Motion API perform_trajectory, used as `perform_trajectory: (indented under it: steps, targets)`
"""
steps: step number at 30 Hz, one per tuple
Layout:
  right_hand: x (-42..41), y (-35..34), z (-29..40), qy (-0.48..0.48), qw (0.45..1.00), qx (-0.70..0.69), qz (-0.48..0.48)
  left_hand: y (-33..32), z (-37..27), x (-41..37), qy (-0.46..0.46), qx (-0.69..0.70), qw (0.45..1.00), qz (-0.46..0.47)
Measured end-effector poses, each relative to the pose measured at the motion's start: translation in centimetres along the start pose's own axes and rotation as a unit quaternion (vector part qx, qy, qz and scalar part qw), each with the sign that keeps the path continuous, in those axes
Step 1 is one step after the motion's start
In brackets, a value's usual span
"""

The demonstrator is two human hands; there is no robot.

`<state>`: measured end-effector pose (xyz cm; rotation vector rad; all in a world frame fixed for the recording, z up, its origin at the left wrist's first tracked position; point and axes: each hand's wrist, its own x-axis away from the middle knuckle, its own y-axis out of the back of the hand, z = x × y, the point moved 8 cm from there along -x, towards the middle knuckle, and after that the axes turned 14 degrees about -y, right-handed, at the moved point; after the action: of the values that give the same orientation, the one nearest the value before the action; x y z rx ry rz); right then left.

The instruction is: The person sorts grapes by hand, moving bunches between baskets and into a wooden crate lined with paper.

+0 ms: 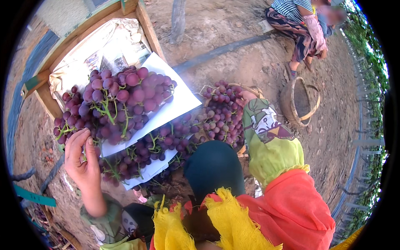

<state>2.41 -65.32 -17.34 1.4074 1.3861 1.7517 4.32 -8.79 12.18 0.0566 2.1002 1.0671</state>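
Bunches of purple grapes (pixel 115 100) lie on white paper (pixel 184 93) at the near side of a wooden crate (pixel 150 31) lined with printed paper. My left hand (pixel 82 159) is at their lower left edge, its thumb and fingers bent around a bit of green stem and what looks like a grape. My right hand (pixel 247 96) reaches to a wicker basket (pixel 257 90) full of reddish grapes (pixel 223 115), its fingertips at the bunch's upper right side; whether they grip is hidden. More dark grapes (pixel 156 140) with white sheets lie below the crate, beside my knee.
An empty wicker basket (pixel 293 100) with a hoop handle lies tilted on the dirt ground to the right. Beyond it a co-worker (pixel 300 34) sits at the upper right. A wooden post (pixel 178 22) stands behind the crate, and a dark hose or strip (pixel 222 51) crosses the ground.
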Motion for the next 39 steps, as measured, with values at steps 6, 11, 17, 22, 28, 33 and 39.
perform_trajectory:
  steps: [6, 11, 17, 22, 28, 33, 39]
  targets:
    - [0.4, 0.7, 0.4, 0.006, 1.0, 0.015, -0.001, 0.1, 0.2, 0.1, 0.012, -0.001, 1.0, -0.003]
    - [1.0, 2.4, 1.2, 0.032, 0.998, 0.051, 0.004, -0.1, -0.5, -0.4, -0.012, -0.019, 1.0, 0.005]
    - [1.0, 2.0, 4.1, 0.231, 0.951, 0.191, -0.078, -0.2, -0.3, -0.3, -0.011, -0.013, 1.0, -0.002]
    - [1.0, 1.8, 5.7, 0.328, 0.894, 0.265, -0.15, -0.1, -0.3, -0.3, -0.012, -0.015, 1.0, -0.001]
    - [0.2, 4.0, 6.9, 0.31, 0.845, 0.38, -0.216, -0.2, -0.2, -0.2, -0.011, -0.017, 1.0, 0.002]
    - [-2.0, 12.5, 7.2, 0.245, 0.922, 0.087, -0.286, -0.1, -0.1, -0.2, -0.005, -0.023, 1.0, 0.002]
    - [-8.4, 5.5, 2.8, 0.123, 0.987, -0.015, -0.104, -0.8, -0.2, -0.4, -0.003, -0.003, 1.0, -0.003]
